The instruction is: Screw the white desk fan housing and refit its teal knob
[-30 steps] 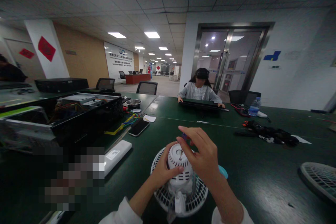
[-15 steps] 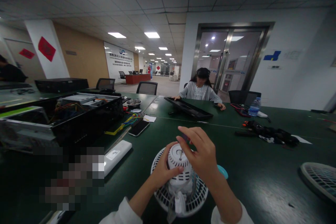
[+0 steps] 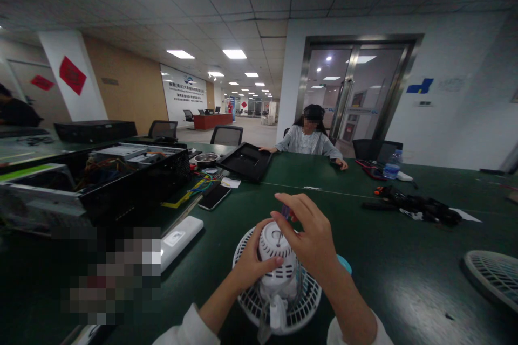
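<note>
the left hand [image 3: 253, 265] cups a white fan motor housing [image 3: 272, 242], fingers curled round it, over a round white fan grille [image 3: 301, 310] on the dark green table [image 3: 404, 264]. a small purple-handled screwdriver [image 3: 285, 212], shaft against the housing, sits pinched between the pressed-together fingers of the right hand [image 3: 313, 240]. a slipping tip could jab the left hand. no writing reads here.

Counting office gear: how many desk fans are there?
2: one fan between the left hand and right hand, another fan at the right edge, partly cut off. More may be hidden.
</note>
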`<state>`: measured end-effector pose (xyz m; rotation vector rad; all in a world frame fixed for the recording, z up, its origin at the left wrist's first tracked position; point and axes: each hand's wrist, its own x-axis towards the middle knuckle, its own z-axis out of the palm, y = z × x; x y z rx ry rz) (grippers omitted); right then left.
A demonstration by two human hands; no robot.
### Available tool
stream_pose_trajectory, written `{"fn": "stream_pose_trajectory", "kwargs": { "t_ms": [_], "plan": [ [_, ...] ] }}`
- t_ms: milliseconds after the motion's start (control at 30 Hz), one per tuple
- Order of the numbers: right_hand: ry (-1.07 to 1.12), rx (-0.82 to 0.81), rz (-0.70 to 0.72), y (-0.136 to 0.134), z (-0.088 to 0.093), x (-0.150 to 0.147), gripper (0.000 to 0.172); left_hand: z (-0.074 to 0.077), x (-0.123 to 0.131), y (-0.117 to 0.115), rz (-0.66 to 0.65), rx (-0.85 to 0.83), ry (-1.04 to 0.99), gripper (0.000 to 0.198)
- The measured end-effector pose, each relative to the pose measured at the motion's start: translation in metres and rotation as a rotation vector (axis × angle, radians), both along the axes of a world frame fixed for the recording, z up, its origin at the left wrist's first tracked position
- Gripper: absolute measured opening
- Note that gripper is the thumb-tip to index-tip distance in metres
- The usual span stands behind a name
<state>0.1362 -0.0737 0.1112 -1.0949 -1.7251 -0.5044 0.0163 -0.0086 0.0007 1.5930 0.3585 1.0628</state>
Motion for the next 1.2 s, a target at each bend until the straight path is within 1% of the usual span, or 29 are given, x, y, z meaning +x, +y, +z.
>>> {"fn": "stream_pose_trajectory", "kwargs": {
  "t_ms": [67,133,200,367,433,567,633,733,800,867,1000,1067,1200],
  "plan": [
    [0.001,-0.026,0.031,-0.0016,0.0013,0.0003,0.029,0.0011,-0.0002,-0.0006,0.010,0.002,0.006,0.073],
    [0.002,-0.050,0.090,-0.0034,0.0028,0.0010,0.037,0.0024,-0.0005,-0.0013,0.024,0.005,0.017,0.074],
    [-0.010,-0.055,0.115,-0.0042,0.0037,0.0013,0.039,0.0028,-0.0007,-0.0016,0.028,0.006,0.021,0.074],
    [-0.040,-0.024,0.014,-0.0028,0.0036,-0.0003,0.022,0.0012,-0.0004,-0.0012,0.025,0.009,0.015,0.073],
    [-0.032,-0.034,0.020,-0.0038,0.0045,-0.0004,0.024,0.0017,-0.0006,-0.0015,0.030,0.008,0.024,0.073],
    [-0.017,-0.053,0.123,-0.0073,0.0068,0.0014,0.035,0.0044,-0.0012,-0.0027,0.031,0.010,0.034,0.072],
    [-0.028,-0.033,0.113,-0.0071,0.0065,0.0019,0.033,0.0047,-0.0012,-0.0029,0.027,0.016,0.028,0.072],
    [-0.049,0.009,0.036,-0.0043,0.0043,0.0010,0.024,0.0030,-0.0009,-0.0021,0.034,0.022,0.029,0.072],
    [-0.043,0.024,0.008,-0.0029,0.0030,0.0001,0.022,0.0015,-0.0009,-0.0013,0.040,0.023,0.029,0.072],
    [-0.028,0.017,0.025,-0.0032,0.0028,-0.0003,0.024,0.0006,-0.0008,-0.0009,0.034,0.027,0.029,0.072],
    [-0.017,0.007,0.114,-0.0065,0.0045,-0.0007,0.031,0.0012,0.0000,-0.0010,0.013,0.011,0.009,0.072],
    [-0.016,0.030,0.106,-0.0068,0.0047,-0.0015,0.028,0.0017,0.0006,-0.0010,0.009,0.009,0.001,0.072],
    [-0.027,0.086,0.036,-0.0034,0.0030,-0.0031,0.021,0.0005,0.0008,-0.0002,0.022,0.023,0.007,0.072]
  ]
}}
